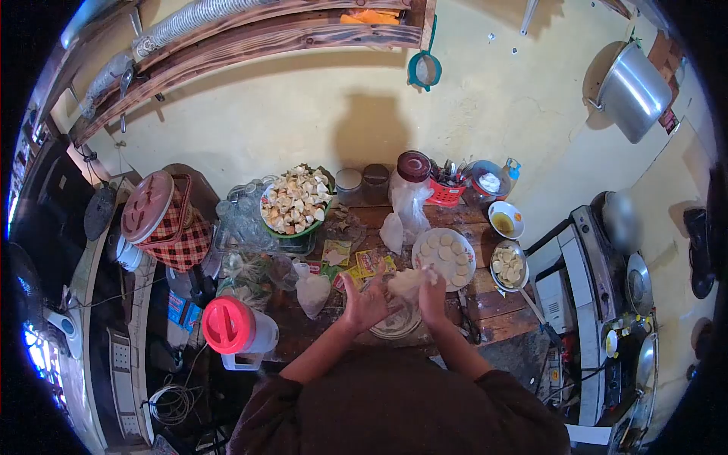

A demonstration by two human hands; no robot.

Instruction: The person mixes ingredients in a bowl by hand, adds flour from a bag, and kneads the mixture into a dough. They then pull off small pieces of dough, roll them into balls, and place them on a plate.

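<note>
My left hand (365,305) is open, its fingers spread and palm turned inward. My right hand (433,297) grips a whitish, soft-looking lump (407,283), which may be dough or a plastic bag; blur hides which. Below both hands lies a round plate dusted with white powder (396,326), partly covered by them. Just beyond my right hand, a white plate (468,252) carries several flat round dough pieces (446,252). Left of my left hand stands a clear bag of white powder (312,294), near yellow seasoning packets (370,262).
A bowl of pale pieces (509,266) and a bowl of yellowish liquid (506,220) stand at the right. A heaped green basin (297,232) is at the back left, a red-lidded pitcher (239,326) at the front left. A stove (595,250) stands far right.
</note>
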